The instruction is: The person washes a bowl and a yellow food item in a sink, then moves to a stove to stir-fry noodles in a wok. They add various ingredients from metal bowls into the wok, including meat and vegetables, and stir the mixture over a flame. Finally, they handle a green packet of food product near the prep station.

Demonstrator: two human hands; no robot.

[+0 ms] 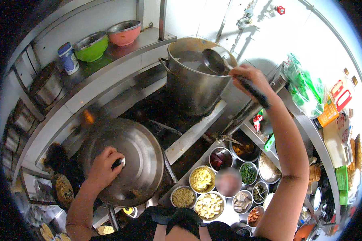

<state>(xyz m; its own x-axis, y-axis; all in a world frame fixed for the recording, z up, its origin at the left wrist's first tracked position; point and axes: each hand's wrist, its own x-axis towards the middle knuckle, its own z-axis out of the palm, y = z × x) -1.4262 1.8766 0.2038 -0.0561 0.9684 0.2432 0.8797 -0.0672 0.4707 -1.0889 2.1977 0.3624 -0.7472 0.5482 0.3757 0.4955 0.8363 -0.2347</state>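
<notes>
My left hand (107,165) grips the dark knob of a large round metal lid (138,150), which covers a wide pan whose long handle (113,218) points towards me. Reaching forward, my right hand (250,76) holds a ladle (214,61) by its black-sleeved handle. The ladle's bowl is inside the rim of a tall steel stockpot (196,93), over cloudy liquid. Whether the bowl touches the liquid I cannot tell. The stockpot stands on the stove at the back.
Several metal bowls of cut ingredients, one of yellow shreds (202,179), stand in front right. A flame (89,117) shows behind the lid. Green (92,46) and pink (125,33) bowls sit on a steel shelf (114,64). Bags and packets fill the right-hand shelf (316,132).
</notes>
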